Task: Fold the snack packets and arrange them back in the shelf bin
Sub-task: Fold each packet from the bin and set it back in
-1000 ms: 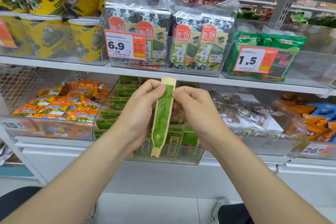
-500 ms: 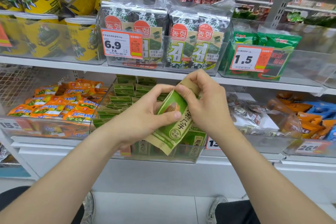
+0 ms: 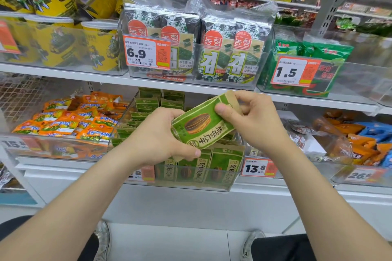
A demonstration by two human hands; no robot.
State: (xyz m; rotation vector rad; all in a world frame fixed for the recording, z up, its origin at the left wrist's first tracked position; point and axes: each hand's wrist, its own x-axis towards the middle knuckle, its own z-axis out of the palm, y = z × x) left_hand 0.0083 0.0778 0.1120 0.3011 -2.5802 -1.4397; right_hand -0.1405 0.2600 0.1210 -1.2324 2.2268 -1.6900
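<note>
Above the shelf bin (image 3: pixel 180 184), left hand (image 3: pixel 161 140) and right hand (image 3: pixel 252 121) grip green packet (image 3: pixel 201 127)

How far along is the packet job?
Done: a row of green packets stands upright at the front of the clear bin. In hand: the left hand and right hand grip one sunflower-seed packet, tilted above the bin and not yet placed. Left: finish it and slot it in. The packets further back look jumbled and probably need doing too.

upper shelf (image 3: pixel 63 71): yellow tubs (image 3: pixel 99 46) | seaweed packs (image 3: pixel 231 53) | price tag 6.9 (image 3: pixel 146 53) | below left: orange packets (image 3: pixel 70 121)
</note>
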